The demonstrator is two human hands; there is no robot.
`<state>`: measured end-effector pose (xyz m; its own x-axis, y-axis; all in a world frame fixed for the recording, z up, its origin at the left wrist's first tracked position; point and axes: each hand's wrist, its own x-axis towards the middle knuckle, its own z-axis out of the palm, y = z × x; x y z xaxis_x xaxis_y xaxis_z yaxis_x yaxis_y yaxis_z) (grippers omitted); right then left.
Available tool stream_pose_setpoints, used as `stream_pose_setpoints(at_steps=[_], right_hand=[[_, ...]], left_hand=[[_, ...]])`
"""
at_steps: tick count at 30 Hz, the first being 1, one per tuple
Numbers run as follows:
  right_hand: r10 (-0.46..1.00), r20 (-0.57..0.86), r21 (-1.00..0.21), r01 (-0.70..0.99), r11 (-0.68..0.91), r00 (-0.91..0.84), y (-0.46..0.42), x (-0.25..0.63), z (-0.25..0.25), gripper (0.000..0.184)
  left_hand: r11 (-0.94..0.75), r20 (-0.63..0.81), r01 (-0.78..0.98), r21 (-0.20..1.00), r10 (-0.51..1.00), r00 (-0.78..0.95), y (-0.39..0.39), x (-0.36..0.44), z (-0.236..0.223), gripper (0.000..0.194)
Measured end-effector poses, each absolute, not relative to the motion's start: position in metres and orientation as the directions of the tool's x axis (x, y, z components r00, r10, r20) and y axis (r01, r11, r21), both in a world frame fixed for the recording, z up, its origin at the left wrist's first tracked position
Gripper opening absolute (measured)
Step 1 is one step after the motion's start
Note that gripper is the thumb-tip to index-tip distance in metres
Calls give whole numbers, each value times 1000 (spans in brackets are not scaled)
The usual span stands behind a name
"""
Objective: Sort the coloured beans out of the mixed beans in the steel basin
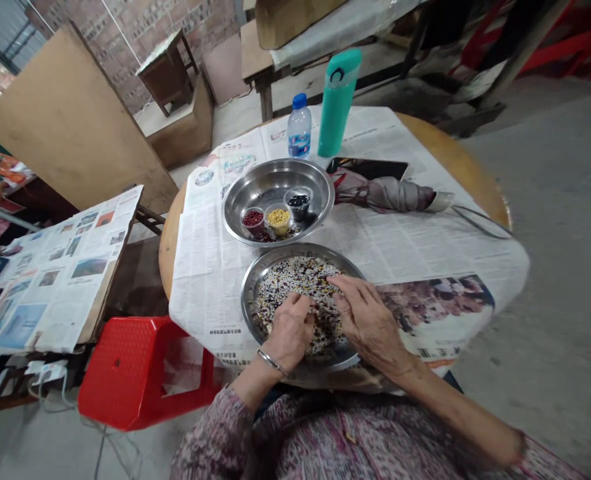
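So I've got both arms reaching forward, hands low and close in front of the torso [335,440], angled toward each other without touching. My left hand [291,330] is back-up with the fingers curled under, so from up here on the head cam I honestly can't see whether they're pinching anything. Left forearm [249,392] runs up and inward, sleeve [215,433] pushed back off the wrist. The right hand [368,320] is way looser: back of the hand up, fingers fairly straight and slanting inward, thumb apart from them. Right forearm [455,400] comes in on a long diagonal, bare nearly to the elbow.
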<state>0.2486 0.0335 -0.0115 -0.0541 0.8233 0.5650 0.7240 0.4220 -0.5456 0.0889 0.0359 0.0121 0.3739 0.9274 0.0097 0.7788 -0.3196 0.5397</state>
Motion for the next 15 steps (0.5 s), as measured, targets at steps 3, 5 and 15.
stream_pose_setpoints(at_steps=[3,5,15], right_hand=[[813,581,-571,701,427,-22,34,249,-12,34],[813,582,-588,690,421,0,33,250,-12,34],[839,543,-602,695,393,-4,33,248,-11,35]], left_hand=[[-388,53,695,605,891,451,51,103,12,21],[-465,98,650,601,850,518,60,108,17,22],[-559,22,815,152,826,563,80,86,32,19]])
